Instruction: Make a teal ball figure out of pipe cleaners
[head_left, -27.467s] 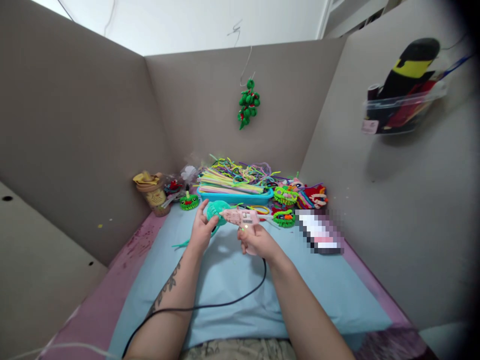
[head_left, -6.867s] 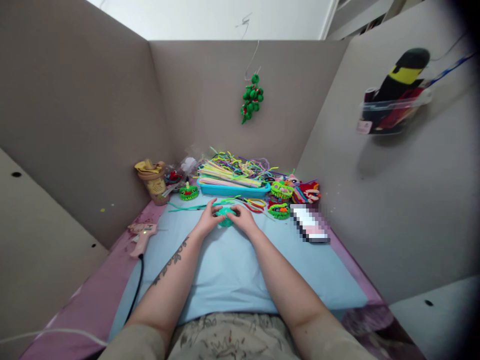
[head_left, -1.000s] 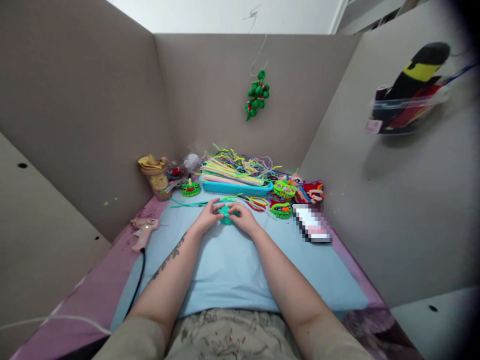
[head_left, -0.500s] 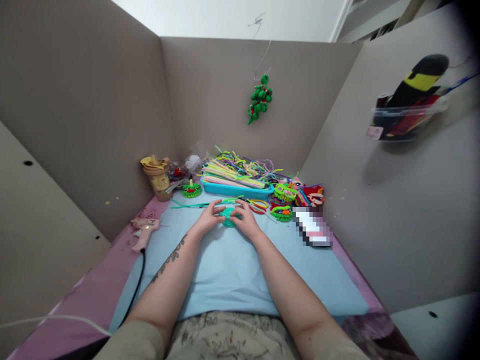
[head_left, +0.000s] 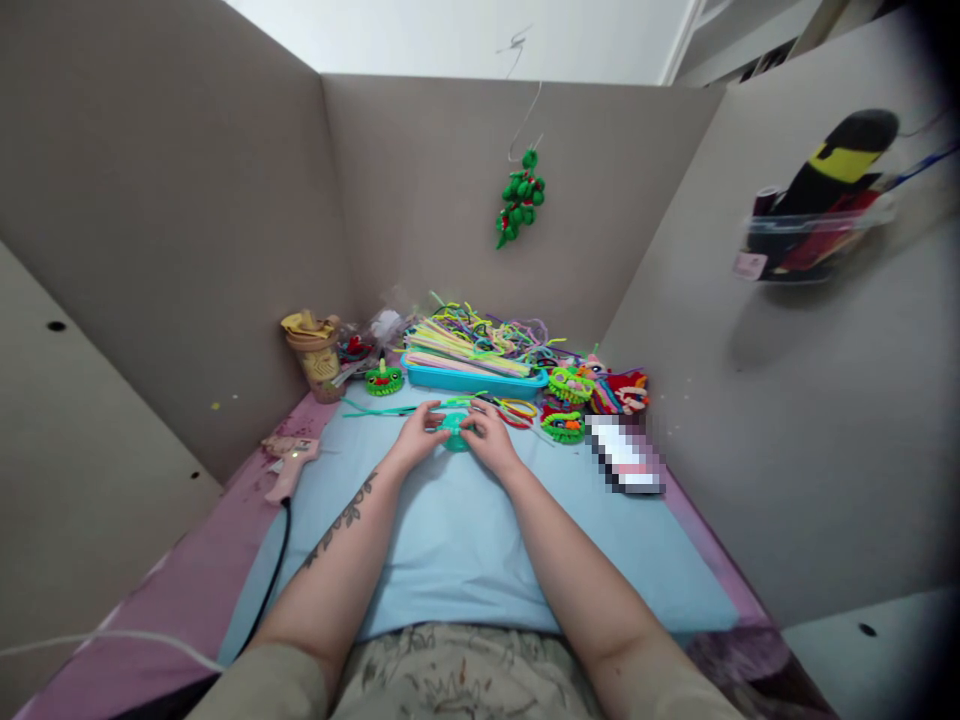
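Observation:
Between my two hands is a small round teal piece, apparently of coiled pipe cleaner (head_left: 454,434), close above or on the light blue table cover (head_left: 457,540). My left hand (head_left: 420,436) grips its left side with thumb and fingers. From the other side my right hand (head_left: 486,434) pinches it, fingertips bent over its edge. Just behind the hands lie loose teal pipe cleaners (head_left: 382,410) and pliers with red and yellow handles (head_left: 517,410). The fingertips partly cover the piece, so its exact shape is hard to see.
A blue tray (head_left: 472,380) heaped with pipe cleaners stands at the back. Green pipe-cleaner figures (head_left: 562,427) sit right of it, near a blurred-out phone (head_left: 624,455). At left are a pink glue gun (head_left: 292,470) with a black cord and a brown cup (head_left: 315,360).
The teal piece and my left hand have shifted very slightly, and the left fingers sit a little differently on it. Everything else stays as it was.

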